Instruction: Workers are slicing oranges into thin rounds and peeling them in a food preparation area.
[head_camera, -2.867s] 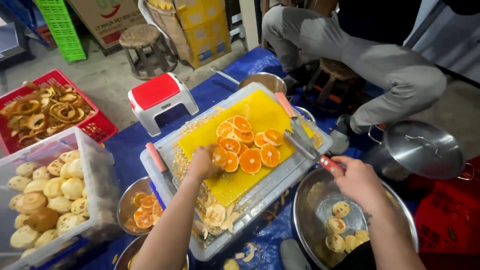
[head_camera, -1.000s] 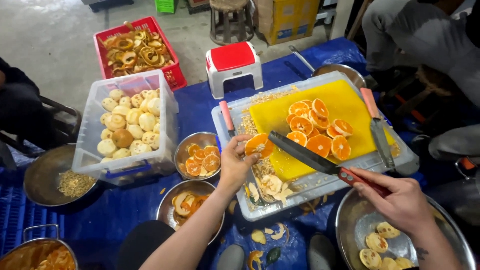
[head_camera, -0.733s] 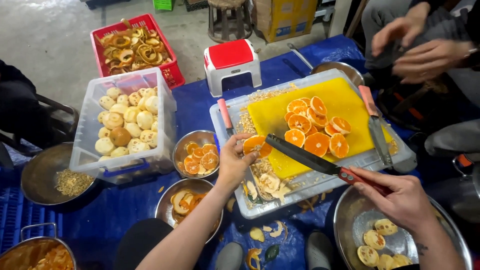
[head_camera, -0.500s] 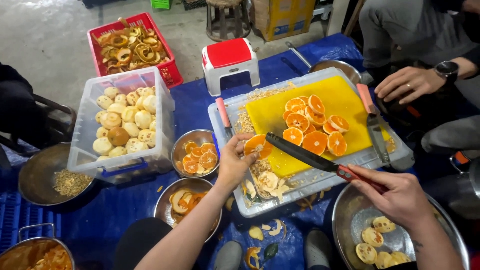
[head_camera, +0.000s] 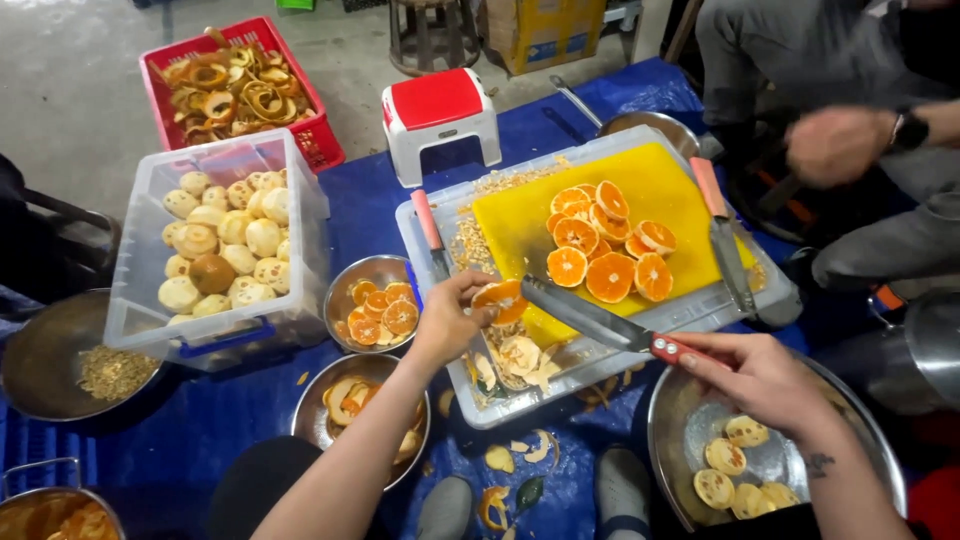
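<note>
The left hand (head_camera: 452, 318) pinches an orange slice (head_camera: 502, 298) between thumb and fingertips at the near left edge of the yellow cutting board (head_camera: 520, 225), just above the heap of peel scraps (head_camera: 515, 360) in the near corner of the clear plastic tray (head_camera: 425, 270). The right hand (head_camera: 760, 375) is closed around the red handle of a long knife (head_camera: 590, 317), whose blade runs leftward and away over the tray's near rim, its tip just beside the held slice. More cut orange rounds (head_camera: 605, 245) lie in a cluster on the middle of the board. A second red-handled knife (head_camera: 722, 235) rests along the tray's right side, a third (head_camera: 432, 232) along its left. Left of the tray, a small steel bowl (head_camera: 345, 300) holds orange slices; nearer, another bowl (head_camera: 312, 420) holds peel. Below the right hand, a wide steel basin (head_camera: 860, 440) contains peeled rounds. Far left stands a clear bin of peeled oranges (head_camera: 225, 245), with a red crate of peels (head_camera: 235, 90) behind it. Another person's hand (head_camera: 835, 145) hovers, blurred, at the far right.
</note>
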